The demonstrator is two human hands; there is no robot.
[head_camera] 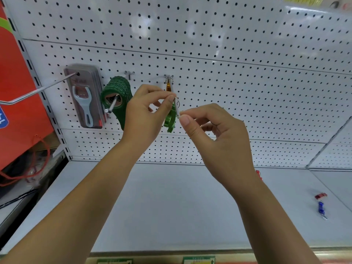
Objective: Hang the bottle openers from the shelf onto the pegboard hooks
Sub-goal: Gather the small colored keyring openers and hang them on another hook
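Note:
A metal hook juts from the white pegboard toward me. My left hand pinches its shaft between thumb and forefinger. My right hand pinches the hook's tip. Green bottle openers on key rings hang from the hook behind my fingers, and an orange opener hangs at its base. On the shelf at the right lie a blue opener, a red opener and another red one partly hidden by my right wrist.
To the left, a hook carries dark green openers, and a long hook carries packaged silver openers. A bare hook bracket sits between the green ones. Red bags stand at the far left.

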